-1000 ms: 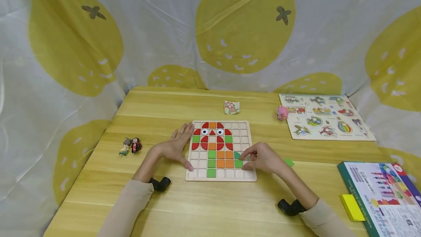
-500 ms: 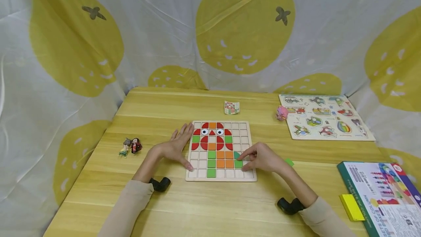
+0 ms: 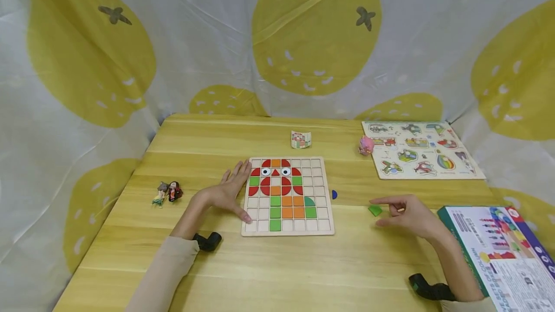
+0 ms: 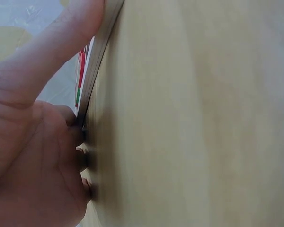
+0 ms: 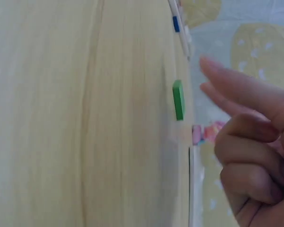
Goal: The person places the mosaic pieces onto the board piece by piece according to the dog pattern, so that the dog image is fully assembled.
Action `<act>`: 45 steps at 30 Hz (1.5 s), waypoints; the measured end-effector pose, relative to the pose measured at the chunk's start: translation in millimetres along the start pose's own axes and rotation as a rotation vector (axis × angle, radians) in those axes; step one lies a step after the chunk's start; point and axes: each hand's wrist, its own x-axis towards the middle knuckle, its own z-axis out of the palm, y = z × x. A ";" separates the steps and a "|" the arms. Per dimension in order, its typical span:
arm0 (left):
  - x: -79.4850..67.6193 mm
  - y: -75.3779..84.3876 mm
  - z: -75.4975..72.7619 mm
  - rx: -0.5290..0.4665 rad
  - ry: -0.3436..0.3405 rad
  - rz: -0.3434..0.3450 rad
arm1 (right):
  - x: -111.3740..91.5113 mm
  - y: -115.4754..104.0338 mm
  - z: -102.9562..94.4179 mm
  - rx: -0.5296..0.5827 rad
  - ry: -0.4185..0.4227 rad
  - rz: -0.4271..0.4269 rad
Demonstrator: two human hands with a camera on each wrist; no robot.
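Note:
A wooden grid board (image 3: 318, 226) lies mid-table, with red, orange, green and eye-patterned tiles in some of its squares. My left hand (image 3: 224, 196) is spread along the board's left side, thumb at the lower left corner and fingers by the upper left edge; the left wrist view shows the thumb against the board's side (image 4: 98, 52). Off to the right, my right hand (image 3: 409, 215) holds nothing. Its thumb and index finger are apart, beside a loose green tile (image 3: 375, 211) on the table. In the right wrist view, that green tile (image 5: 178, 101) stands clear of the fingertips.
A small blue half-round piece (image 3: 334, 194) lies just right of the board. Behind are a pattern card (image 3: 301, 140), a pink figure (image 3: 366, 145) and a picture puzzle (image 3: 422, 153). Two small dolls (image 3: 167, 192) lie left; a printed box (image 3: 498, 249) lies right.
My right hand has left the green pieces on the board and moved right to the loose green tile. The blue piece has come into sight. My left hand has stayed at the board.

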 end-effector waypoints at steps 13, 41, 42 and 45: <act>0.3 0.9 0.0 -0.002 -0.009 -0.003 | 5.7 11.1 -5.7 -0.061 0.047 0.069; -1.3 1.6 -1.3 0.001 0.000 0.001 | 29.7 -11.4 5.3 -0.168 0.003 0.038; -1.0 1.7 -1.2 0.001 0.001 0.004 | 30.0 -12.1 5.6 -0.162 -0.004 0.037; -0.6 1.7 -0.7 -0.005 0.005 0.012 | 29.6 -11.8 5.1 -0.116 -0.038 0.047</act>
